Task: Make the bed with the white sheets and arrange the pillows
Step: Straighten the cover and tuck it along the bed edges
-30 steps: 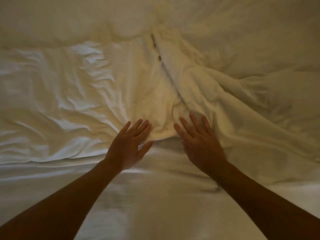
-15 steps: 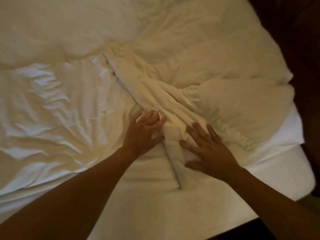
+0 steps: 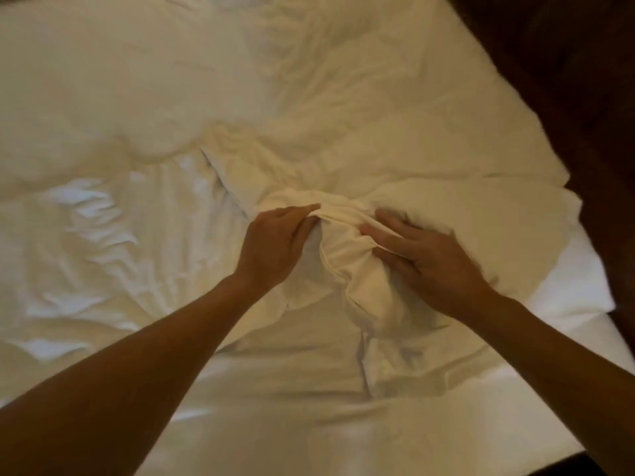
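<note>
1. The white sheets (image 3: 144, 235) are lying loose and rumpled across the bed. They are creasing into ripples out past my left fingers and heaping into a thick bunched fold (image 3: 347, 269) right between my two hands. I am judging the bed-making as barely begun.
2. Nothing is lying smooth or tucked. Outward of my right fingers the cover is stopping short, and a bare corner of the mattress (image 3: 570, 283) is showing just beside my right wrist.
3. No pillow is showing itself plainly anywhere round my fingers, so I am counting the arranging of pillows as wholly left to do.
4. My left hand (image 3: 275, 249) is pinching the top of the bunched fold. Thumb and forefinger are closing narrowly on a tuck of cloth at their tips, and the other fingers (image 3: 299, 231) are curling in beneath.
5. My right hand (image 3: 436, 262) is lying over the far side of the same heap. Its fingers (image 3: 395, 231) are fairly straight and only a little spread. A ridge of cloth is running in between them and the thumb, so I am taking it for a light grip, though blur is making that hard to settle.
6. What I am judging as remaining:
   - drawing the heap out toward the bare corner
   - flattening the ripples on the left-hand side
   - squaring the edges
   - then setting the pillows
</note>
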`<state>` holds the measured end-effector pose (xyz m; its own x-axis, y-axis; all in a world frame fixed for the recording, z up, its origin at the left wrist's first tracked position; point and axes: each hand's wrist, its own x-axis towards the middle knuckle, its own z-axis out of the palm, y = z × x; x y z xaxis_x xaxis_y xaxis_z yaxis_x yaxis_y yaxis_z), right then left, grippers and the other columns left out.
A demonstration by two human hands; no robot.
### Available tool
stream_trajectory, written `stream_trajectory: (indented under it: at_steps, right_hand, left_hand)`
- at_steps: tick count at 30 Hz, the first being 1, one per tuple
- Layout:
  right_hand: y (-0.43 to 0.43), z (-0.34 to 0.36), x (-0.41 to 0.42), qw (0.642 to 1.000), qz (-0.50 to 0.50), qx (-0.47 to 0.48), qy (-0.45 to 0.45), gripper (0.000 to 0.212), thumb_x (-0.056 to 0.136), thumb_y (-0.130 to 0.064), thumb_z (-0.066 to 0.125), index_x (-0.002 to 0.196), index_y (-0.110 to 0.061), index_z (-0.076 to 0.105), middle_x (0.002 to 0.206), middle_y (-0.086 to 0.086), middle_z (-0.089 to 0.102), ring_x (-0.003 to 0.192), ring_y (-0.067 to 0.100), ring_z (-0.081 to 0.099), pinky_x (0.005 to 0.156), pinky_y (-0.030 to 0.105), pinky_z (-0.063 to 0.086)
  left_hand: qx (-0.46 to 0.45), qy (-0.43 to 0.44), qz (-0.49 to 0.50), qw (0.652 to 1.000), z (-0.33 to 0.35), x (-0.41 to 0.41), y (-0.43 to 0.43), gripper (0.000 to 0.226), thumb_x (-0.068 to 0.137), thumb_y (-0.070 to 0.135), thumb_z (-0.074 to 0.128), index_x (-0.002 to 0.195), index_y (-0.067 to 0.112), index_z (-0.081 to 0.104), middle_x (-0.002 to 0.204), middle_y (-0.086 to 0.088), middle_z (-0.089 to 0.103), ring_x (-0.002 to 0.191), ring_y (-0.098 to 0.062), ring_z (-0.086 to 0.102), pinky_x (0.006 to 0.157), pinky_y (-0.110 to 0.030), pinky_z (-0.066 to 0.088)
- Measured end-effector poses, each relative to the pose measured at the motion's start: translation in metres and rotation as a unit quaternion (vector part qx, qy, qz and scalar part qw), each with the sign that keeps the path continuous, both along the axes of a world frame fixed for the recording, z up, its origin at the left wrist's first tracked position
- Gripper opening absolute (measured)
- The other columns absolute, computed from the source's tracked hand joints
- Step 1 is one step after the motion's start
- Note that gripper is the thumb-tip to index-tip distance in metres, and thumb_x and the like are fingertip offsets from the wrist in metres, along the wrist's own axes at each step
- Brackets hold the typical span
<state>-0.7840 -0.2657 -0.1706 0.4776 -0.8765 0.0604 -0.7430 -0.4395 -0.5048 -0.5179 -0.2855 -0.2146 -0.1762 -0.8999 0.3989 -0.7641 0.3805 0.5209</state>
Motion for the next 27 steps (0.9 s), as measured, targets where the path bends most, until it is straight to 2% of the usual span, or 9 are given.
stream_trajectory:
  at_steps: [5,8,11,14,16,18,20,23,27]
  right_hand:
    - [-0.085,0.083,0.007,0.987,-0.06,0.093,-0.113,0.035,0.101,-0.031,0.061,0.135,-0.041,0.06,0.148,-0.009,0.052,0.135,0.002,0.048,0.114,0.015,0.033]
    - [-0.148,0.129,0.002,0.956,-0.122,0.167,-0.21,0.03,0.099,-0.026,0.066,0.128,-0.03,0.069,0.129,-0.01,0.067,0.116,-0.006,0.061,0.099,0.011,0.045]
    - [-0.216,0.156,-0.007,0.88,-0.2,0.267,-0.339,0.024,0.102,-0.02,0.059,0.123,-0.018,0.071,0.118,0.003,0.073,0.108,0.015,0.069,0.089,0.027,0.055]
    - [-0.273,0.173,-0.015,0.781,-0.355,0.285,-0.427,0.032,0.106,-0.031,0.047,0.134,-0.021,0.06,0.132,0.003,0.063,0.119,0.028,0.06,0.104,0.048,0.048]
    - [-0.289,0.169,-0.018,0.823,-0.39,0.193,-0.365,0.043,0.107,-0.044,0.042,0.146,-0.028,0.049,0.139,-0.007,0.057,0.131,0.023,0.052,0.109,0.047,0.044]
    - [-0.281,0.145,-0.014,0.892,-0.342,0.136,-0.262,0.054,0.099,-0.06,0.05,0.147,-0.035,0.049,0.135,-0.016,0.057,0.131,0.013,0.05,0.104,0.026,0.043]
    - [-0.265,0.107,-0.011,0.944,-0.283,0.129,-0.112,0.07,0.095,-0.066,0.052,0.156,-0.037,0.035,0.15,-0.007,0.05,0.138,0.018,0.045,0.104,0.019,0.036]
    - [-0.269,0.062,-0.008,0.964,-0.239,0.114,0.023,0.075,0.097,-0.058,0.055,0.16,-0.042,0.016,0.147,0.01,0.053,0.132,0.033,0.049,0.107,0.037,0.039]
    - [-0.3,0.056,-0.008,0.976,-0.219,0.003,0.017,0.056,0.102,-0.029,0.058,0.154,-0.039,0.037,0.119,0.013,0.069,0.108,0.033,0.063,0.099,0.04,0.049]
  left_hand:
    - [0.058,0.064,0.061,0.994,0.073,-0.009,-0.068,0.037,0.103,0.038,0.047,0.119,0.019,0.074,0.109,0.002,0.077,0.097,-0.017,0.071,0.08,-0.028,0.052]
    - [0.063,0.115,0.096,0.987,0.108,-0.015,-0.117,0.029,0.1,0.042,0.057,0.106,0.021,0.077,0.092,0.004,0.077,0.086,-0.013,0.071,0.071,-0.027,0.051]
    - [0.092,0.096,0.131,0.982,0.126,-0.029,-0.169,0.029,0.102,0.038,0.057,0.092,0.019,0.077,0.085,0.003,0.075,0.081,-0.017,0.068,0.066,-0.026,0.04]
    - [0.161,0.134,0.255,0.944,0.128,-0.044,-0.221,0.039,0.105,0.042,0.045,0.081,0.018,0.065,0.091,-0.008,0.071,0.092,-0.031,0.064,0.073,-0.032,0.038]
    - [0.2,0.18,0.273,0.924,0.118,-0.047,-0.239,0.047,0.105,0.053,0.037,0.089,0.019,0.064,0.101,-0.01,0.07,0.098,-0.031,0.061,0.082,-0.037,0.043]
    - [0.242,0.193,0.208,0.928,0.1,-0.048,-0.241,0.048,0.103,0.058,0.041,0.115,0.019,0.067,0.117,-0.003,0.069,0.108,-0.025,0.06,0.092,-0.036,0.044]
    - [0.253,0.153,0.134,0.946,0.078,-0.045,-0.236,0.048,0.1,0.051,0.053,0.136,0.02,0.06,0.133,0.0,0.065,0.121,-0.022,0.058,0.103,-0.035,0.044]
    - [0.239,0.07,0.121,0.961,0.045,-0.036,-0.24,0.049,0.101,0.04,0.056,0.144,0.017,0.053,0.14,-0.004,0.061,0.126,-0.025,0.056,0.105,-0.035,0.042]
    - [0.238,0.029,0.126,0.963,0.032,-0.024,-0.261,0.043,0.103,0.036,0.054,0.142,0.016,0.054,0.133,-0.01,0.064,0.121,-0.032,0.059,0.099,-0.035,0.042]
